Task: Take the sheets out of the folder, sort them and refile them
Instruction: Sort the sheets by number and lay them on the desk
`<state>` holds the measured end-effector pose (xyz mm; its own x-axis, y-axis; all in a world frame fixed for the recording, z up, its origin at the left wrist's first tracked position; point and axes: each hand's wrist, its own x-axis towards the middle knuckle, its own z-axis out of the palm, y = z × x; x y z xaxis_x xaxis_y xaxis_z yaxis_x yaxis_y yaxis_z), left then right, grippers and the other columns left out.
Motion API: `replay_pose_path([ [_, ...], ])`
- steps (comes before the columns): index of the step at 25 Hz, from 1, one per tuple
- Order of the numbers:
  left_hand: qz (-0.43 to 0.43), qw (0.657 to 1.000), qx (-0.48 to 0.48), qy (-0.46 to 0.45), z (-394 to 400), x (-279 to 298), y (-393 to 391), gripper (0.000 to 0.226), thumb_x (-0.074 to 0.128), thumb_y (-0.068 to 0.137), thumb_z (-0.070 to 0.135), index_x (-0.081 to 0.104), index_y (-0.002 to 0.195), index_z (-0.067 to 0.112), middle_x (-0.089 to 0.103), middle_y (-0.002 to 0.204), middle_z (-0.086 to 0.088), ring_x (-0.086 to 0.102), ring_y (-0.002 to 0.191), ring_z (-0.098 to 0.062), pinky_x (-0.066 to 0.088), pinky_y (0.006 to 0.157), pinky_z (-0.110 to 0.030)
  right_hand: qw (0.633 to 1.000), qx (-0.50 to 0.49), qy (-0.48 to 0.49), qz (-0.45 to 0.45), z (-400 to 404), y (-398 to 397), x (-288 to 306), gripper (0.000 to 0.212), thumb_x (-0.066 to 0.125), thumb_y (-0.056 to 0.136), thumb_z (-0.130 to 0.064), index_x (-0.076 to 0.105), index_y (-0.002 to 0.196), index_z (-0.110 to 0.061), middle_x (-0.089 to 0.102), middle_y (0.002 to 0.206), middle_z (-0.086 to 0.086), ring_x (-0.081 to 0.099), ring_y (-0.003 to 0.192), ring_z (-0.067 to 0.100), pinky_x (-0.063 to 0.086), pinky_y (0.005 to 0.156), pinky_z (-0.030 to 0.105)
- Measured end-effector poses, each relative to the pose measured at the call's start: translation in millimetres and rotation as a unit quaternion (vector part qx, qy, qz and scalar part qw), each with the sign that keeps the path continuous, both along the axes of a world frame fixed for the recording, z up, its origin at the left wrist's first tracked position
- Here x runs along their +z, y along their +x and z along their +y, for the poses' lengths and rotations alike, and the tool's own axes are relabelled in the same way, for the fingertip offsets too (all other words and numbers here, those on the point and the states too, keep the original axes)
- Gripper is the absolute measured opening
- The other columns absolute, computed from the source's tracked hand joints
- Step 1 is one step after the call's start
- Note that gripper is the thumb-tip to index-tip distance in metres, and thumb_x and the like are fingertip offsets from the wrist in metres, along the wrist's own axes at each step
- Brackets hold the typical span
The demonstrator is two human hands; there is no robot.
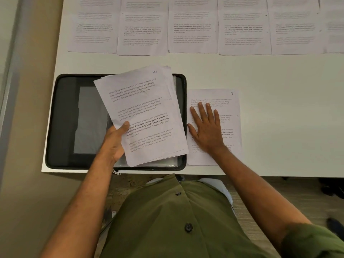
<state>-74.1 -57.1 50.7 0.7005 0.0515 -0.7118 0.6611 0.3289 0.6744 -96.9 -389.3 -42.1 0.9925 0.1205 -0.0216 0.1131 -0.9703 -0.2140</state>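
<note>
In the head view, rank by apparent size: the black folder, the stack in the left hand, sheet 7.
1. black folder
2. stack gripped by the left hand, nearer the camera, so unsure
3. sheet 7, partly covered by the right hand

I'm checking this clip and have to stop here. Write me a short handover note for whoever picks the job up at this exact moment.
Left hand grips a stack of sheets above the open folder; the top sheet is marked 10.
Right hand rests flat, fingers spread, on the single sheet marked 7, right of the folder.
Done: a row of sheets lies side by side along the far edge of the table.
Left: lay out the held stack by number, gather everything in order, and refile it in the folder.
</note>
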Motion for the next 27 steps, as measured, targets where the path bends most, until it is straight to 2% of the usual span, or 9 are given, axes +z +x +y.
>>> replay_pose_path([
  [3, 0.003, 1.0, 0.005, 0.001, -0.4, 2.2, 1.8, 0.03, 0.057, 0.103, 0.009, 0.065, 0.127, 0.026, 0.072, 0.129, -0.006, 0.067, 0.121, -0.029, 0.053, 0.1, -0.053, 1.0, 0.006, 0.012, 0.007, -4.3, 5.4, 6.8, 0.067, 0.032, 0.109, -0.055, 0.016, 0.167, -0.025, 0.006, 0.175, 0.008, -0.001, 0.162, 0.029, 0.009, 0.129, 0.055],
  [6, 0.004, 1.0, 0.014, -0.001, -1.6, 3.3, 4.5, 0.029, 0.057, 0.103, 0.008, 0.067, 0.123, 0.026, 0.073, 0.126, -0.005, 0.068, 0.119, -0.028, 0.053, 0.098, -0.052, 0.996, 0.064, 0.057, 0.007, -8.8, -9.5, 10.4, 0.071, 0.043, 0.103, -0.052, 0.023, 0.166, -0.023, 0.009, 0.175, 0.008, 0.001, 0.162, 0.028, 0.011, 0.128, 0.056],
  [9, 0.007, 1.0, 0.008, 0.001, -4.7, 2.3, 6.6, 0.029, 0.057, 0.103, 0.009, 0.065, 0.127, 0.022, 0.072, 0.128, -0.007, 0.067, 0.121, -0.03, 0.053, 0.099, -0.053, 0.992, 0.117, 0.047, 0.018, -15.4, -35.6, 9.0, 0.083, 0.049, 0.097, -0.058, 0.021, 0.166, -0.022, 0.008, 0.175, 0.008, 0.001, 0.162, 0.029, 0.013, 0.127, 0.058],
  [12, 0.007, 1.0, 0.0, 0.001, -10.2, 1.3, 7.7, 0.029, 0.058, 0.103, 0.009, 0.065, 0.128, 0.021, 0.073, 0.127, -0.008, 0.066, 0.121, -0.031, 0.054, 0.098, -0.052, 0.993, 0.11, 0.041, 0.013, -14.7, -46.6, 7.7, 0.088, 0.051, 0.096, -0.064, 0.021, 0.166, -0.02, 0.009, 0.174, 0.009, 0.002, 0.162, 0.03, 0.012, 0.128, 0.058],
  [17, 0.006, 1.0, -0.008, 0.003, -17.1, 1.3, 12.4, 0.03, 0.058, 0.103, 0.01, 0.065, 0.131, 0.02, 0.071, 0.13, -0.009, 0.065, 0.124, -0.032, 0.052, 0.103, -0.053, 0.995, 0.092, 0.042, -0.01, -6.6, -34.2, 4.3, 0.09, 0.047, 0.096, -0.07, 0.024, 0.165, -0.019, 0.012, 0.174, 0.012, 0.006, 0.161, 0.033, 0.013, 0.126, 0.061],
  [23, 0.004, 1.0, -0.013, 0.003, -15.8, 1.4, 9.0, 0.033, 0.058, 0.102, 0.01, 0.063, 0.133, 0.02, 0.072, 0.128, -0.008, 0.068, 0.119, -0.029, 0.053, 0.101, -0.053, 0.995, 0.095, 0.032, -0.01, -1.3, -28.6, -0.3, 0.092, 0.05, 0.096, -0.067, 0.018, 0.166, -0.016, 0.009, 0.174, 0.012, 0.003, 0.161, 0.033, 0.011, 0.126, 0.061],
  [27, 0.007, 1.0, -0.005, 0.007, -13.6, -1.5, 2.8, 0.036, 0.059, 0.102, 0.009, 0.061, 0.137, 0.018, 0.073, 0.127, -0.008, 0.065, 0.122, -0.032, 0.052, 0.101, -0.054, 0.994, 0.103, 0.025, 0.003, 3.2, -37.0, -2.0, 0.088, 0.04, 0.1, -0.065, 0.014, 0.166, -0.013, 0.008, 0.174, 0.011, 0.003, 0.161, 0.031, 0.013, 0.126, 0.061],
])
